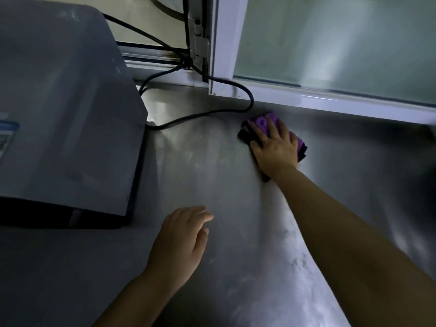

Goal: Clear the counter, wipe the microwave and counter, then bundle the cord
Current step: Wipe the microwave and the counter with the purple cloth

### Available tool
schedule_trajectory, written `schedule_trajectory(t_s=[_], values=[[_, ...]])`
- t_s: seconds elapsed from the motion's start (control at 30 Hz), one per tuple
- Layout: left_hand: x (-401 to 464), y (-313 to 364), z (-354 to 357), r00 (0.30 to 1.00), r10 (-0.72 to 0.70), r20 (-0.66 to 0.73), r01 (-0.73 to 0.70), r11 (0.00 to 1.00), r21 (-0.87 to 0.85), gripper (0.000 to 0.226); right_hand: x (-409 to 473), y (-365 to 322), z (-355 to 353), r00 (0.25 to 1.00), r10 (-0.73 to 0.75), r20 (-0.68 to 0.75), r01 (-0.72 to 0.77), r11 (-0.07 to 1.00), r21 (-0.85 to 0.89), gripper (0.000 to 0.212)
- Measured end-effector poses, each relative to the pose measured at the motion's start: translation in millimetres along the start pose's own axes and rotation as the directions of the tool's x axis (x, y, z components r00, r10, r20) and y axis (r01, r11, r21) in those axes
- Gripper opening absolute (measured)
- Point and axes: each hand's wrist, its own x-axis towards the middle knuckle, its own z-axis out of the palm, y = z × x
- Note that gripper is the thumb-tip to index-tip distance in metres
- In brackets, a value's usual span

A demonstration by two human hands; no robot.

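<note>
Right hand (pixel 274 149) presses flat on the cloth (pixel 264 122) on the tabletop (pixel 236 232) (near the cord (pixel 205 113)); left hand (pixel 181 234) hovers, fingers relaxed

A grey box-shaped microwave (pixel 63 109) sits far left on the scuffed steel counter (pixel 212 185). Its black cord (pixel 207 112) loops loosely rightward toward a folded purple cloth (pixel 262 121).

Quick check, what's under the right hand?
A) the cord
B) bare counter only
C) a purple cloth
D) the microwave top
C: the right hand presses flat on the purple cloth on the counter; the cord lies apart from it, to its left.
</note>
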Motion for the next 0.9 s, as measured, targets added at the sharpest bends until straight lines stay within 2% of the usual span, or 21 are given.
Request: schedule_trajectory(t_s=[0.13, 0.37, 0.57, 0.7, 0.9], values=[[-2.6, 7.2, 6.7, 1.000, 0.004, 0.008, -0.004, 1.000, 0.023, 0.025, 0.3, 47.6, -3.2, 0.996, 0.082, 0.036, -0.082, 0.997, -0.003, 0.053], [-17.6, 36.2, 17.5, 1.000, 0.008, 0.027, -0.009, 0.999, 0.046, 0.028, -60.9, 87.6, -2.8, 0.995, -0.047, 0.089, 0.053, 0.997, -0.062, 0.056], [-39.7, 68.8, 24.4, 0.996, -0.037, 0.085, 0.032, 0.998, 0.057, 0.026, -144.5, 92.5, -2.3, 0.977, -0.163, 0.140, 0.172, 0.983, -0.057, 0.061], [-62.7, 82.2, 24.0, 0.992, -0.009, 0.126, 0.003, 0.999, 0.049, 0.027, -213.4, 87.7, 0.9, 0.969, -0.203, 0.141, 0.210, 0.977, -0.042, 0.061], [-106.4, 88.9, 12.8, 0.984, 0.081, 0.157, -0.086, 0.996, 0.024, 0.027, -313.9, 52.7, 14.1, 0.976, -0.150, 0.159, 0.150, 0.989, 0.013, 0.063]])
